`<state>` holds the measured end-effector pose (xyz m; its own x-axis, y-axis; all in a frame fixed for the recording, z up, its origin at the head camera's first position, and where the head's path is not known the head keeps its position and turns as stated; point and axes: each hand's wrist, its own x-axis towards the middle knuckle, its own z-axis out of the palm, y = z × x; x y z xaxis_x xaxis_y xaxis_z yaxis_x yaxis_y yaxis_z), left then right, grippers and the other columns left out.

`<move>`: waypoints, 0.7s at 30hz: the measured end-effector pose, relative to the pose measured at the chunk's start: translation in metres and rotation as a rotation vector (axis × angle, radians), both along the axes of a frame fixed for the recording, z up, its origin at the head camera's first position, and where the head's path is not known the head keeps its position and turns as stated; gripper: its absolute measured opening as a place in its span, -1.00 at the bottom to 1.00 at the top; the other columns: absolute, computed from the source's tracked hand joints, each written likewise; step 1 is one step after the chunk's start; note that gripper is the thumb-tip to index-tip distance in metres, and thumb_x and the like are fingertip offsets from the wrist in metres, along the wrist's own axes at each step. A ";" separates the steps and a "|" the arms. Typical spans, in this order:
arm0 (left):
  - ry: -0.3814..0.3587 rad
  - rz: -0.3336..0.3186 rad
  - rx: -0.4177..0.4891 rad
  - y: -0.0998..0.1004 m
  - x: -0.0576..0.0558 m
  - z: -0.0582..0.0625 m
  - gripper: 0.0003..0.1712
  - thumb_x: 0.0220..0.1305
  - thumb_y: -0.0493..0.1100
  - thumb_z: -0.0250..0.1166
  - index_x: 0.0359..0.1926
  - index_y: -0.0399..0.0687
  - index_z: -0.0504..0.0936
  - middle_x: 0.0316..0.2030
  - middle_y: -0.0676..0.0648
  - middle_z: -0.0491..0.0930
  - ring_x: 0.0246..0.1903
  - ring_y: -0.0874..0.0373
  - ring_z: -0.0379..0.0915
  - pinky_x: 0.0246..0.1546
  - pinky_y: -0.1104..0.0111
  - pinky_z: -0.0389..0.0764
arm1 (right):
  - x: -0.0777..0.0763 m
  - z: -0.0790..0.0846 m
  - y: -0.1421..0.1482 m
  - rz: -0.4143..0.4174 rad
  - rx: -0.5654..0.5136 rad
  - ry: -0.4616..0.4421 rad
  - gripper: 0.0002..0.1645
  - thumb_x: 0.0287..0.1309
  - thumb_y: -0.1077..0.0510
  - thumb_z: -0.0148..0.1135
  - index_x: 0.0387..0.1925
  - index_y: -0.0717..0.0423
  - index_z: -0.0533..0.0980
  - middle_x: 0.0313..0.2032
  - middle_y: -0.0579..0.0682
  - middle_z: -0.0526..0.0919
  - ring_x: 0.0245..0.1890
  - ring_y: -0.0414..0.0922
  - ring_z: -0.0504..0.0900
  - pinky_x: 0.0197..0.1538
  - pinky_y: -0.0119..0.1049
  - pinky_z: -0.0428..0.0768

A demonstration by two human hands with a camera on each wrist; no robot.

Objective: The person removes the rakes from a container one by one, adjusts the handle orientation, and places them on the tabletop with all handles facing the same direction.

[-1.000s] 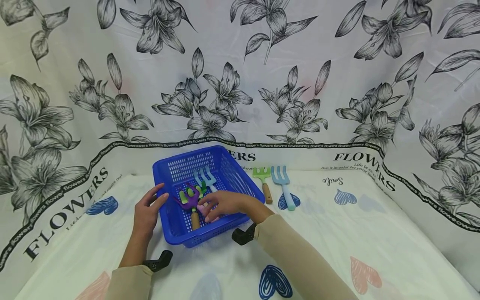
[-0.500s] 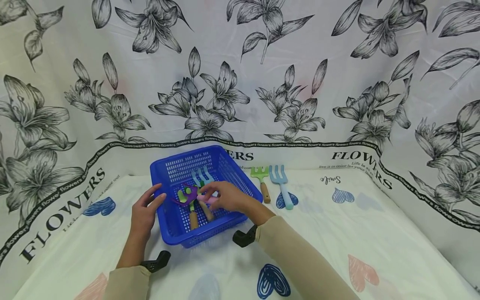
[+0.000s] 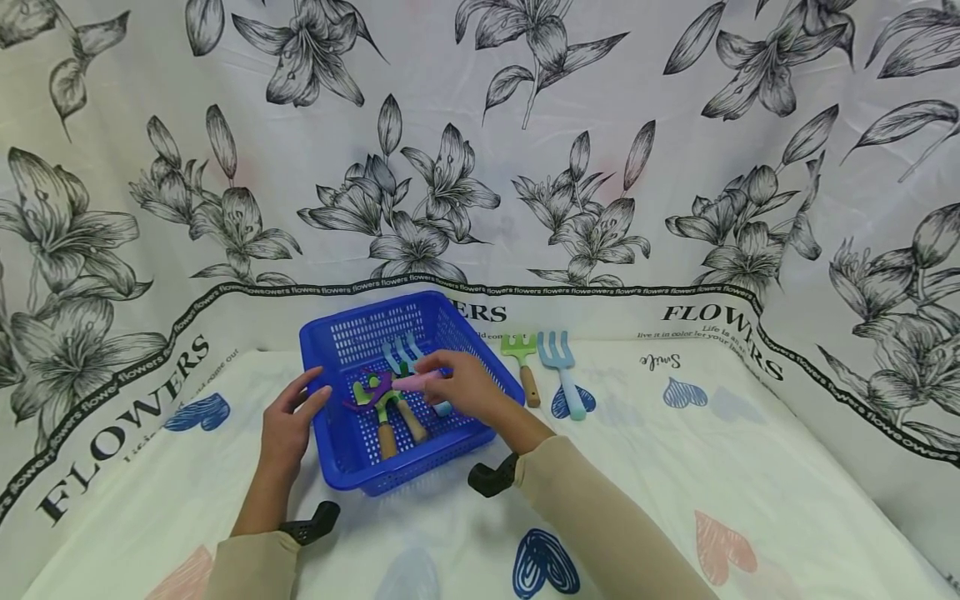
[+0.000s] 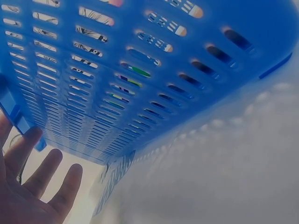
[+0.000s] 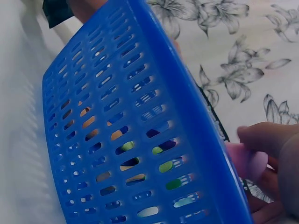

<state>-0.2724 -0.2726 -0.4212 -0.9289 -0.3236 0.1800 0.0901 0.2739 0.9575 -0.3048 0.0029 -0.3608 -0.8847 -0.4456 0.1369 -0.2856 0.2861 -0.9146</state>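
Observation:
My right hand is over the right part of a blue perforated basket and pinches a pink handle between thumb and fingers. In the right wrist view the handle's rounded end shows beyond the basket rim. The tool's far end merges with a purple hand fork in the head view, so I cannot tell its kind. At the left rim, my left hand touches the edge with its fingers spread. Inside lie wooden handles, green pieces and a light blue fork.
Right of the basket, a green hand rake with a wooden handle and a light blue hand fork lie on the heart-printed cloth. A flower-printed curtain hangs behind.
My right hand has risen from among the tools with the pink handle pinched in it, which now lies level. A second wooden handle has come into view. The left hand stays at the rim.

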 end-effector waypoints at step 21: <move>-0.008 -0.006 -0.001 0.002 0.002 0.003 -0.30 0.33 0.19 0.20 0.41 0.10 0.34 0.44 -0.09 0.17 0.41 -0.15 0.02 0.28 -0.17 0.17 | 0.008 0.001 0.007 -0.068 -0.269 0.111 -0.77 0.32 0.15 0.19 -0.04 0.09 0.60 -0.13 0.06 0.70 -0.24 -0.06 0.73 -0.22 -0.11 0.67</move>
<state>-0.2707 -0.2710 -0.4187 -0.9321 -0.3182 0.1730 0.0842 0.2742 0.9580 -0.2964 0.0100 -0.3598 -0.8843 -0.3203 0.3398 -0.3768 0.0597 -0.9244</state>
